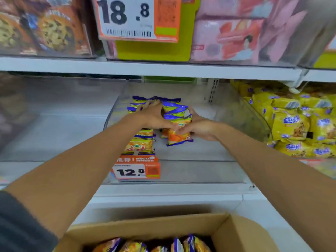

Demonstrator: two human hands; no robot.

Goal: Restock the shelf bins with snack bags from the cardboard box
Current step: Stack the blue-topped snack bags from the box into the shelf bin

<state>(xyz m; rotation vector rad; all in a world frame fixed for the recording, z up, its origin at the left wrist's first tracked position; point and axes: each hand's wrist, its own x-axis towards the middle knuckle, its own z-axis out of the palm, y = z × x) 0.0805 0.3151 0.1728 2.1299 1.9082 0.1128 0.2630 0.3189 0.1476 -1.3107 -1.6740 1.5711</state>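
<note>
The step in hand is placing. Both hands are inside the clear plastic shelf bin (200, 171) and set a bunch of orange-yellow foil snack bags with blue edges (177, 113) on its floor. The right hand (200, 127) grasps this bunch from the right, fingers curled around it. The left hand (152, 116) lies with straight fingers against the bags and steadies them. A short row of the same bags (141, 144) stands at the left of the bin.

Next, I judge, the hands must let go without tipping the bunch, then go back to the brown cardboard box (227, 231) below, where more bags (134, 246) wait.
</note>
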